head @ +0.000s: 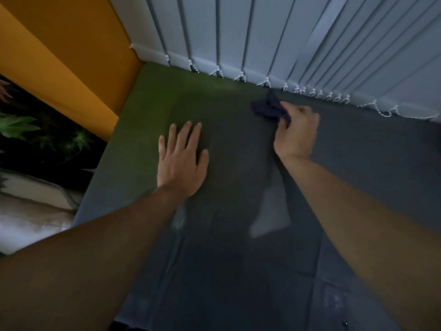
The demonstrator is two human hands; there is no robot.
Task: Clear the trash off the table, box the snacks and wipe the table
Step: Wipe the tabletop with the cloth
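Scene is dimly lit overall. Cool bluish light is diffused through the vertical blinds (274, 32) at the far edge. The tabletop (214, 271) is rendered dark grey, tinted green beside the orange wall (71, 56); pale reflected patches are noted near its centre. Mild blur is observed throughout; the dark cloth (269, 108) is smeared. Slats are bowed by wide-angle distortion at right.

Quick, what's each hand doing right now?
Left hand: open, fingers straight, flat on the table.
Right hand: grips the dark cloth.
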